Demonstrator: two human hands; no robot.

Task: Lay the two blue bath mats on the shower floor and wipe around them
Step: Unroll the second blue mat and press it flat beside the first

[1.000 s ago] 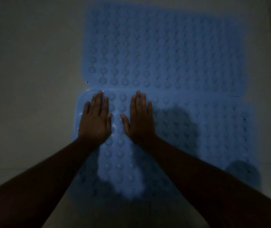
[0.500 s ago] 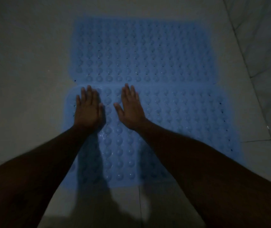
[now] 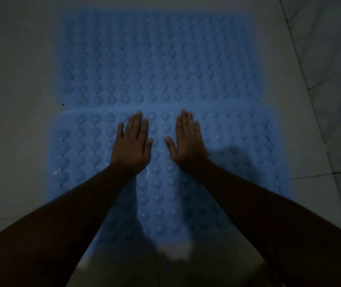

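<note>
On the near blue mat point(image 3: 238, 162), close to its far edge, the left hand point(image 3: 131, 149) and right hand point(image 3: 187, 145) lie flat side by side, fingers straight and grasping nothing. Just beyond it, edge to edge, the far blue mat point(image 3: 157, 56) lies on the tiled shower floor point(image 3: 16, 90).

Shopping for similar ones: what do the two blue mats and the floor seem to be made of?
Near mat and far mat: probably soft rubber or PVC, slightly glossy; moulded rows of round bumps, small holes, wet glints. Floor: likely glazed tile, pale and smooth, with thin grout lines. The dim light leaves both open.
</note>
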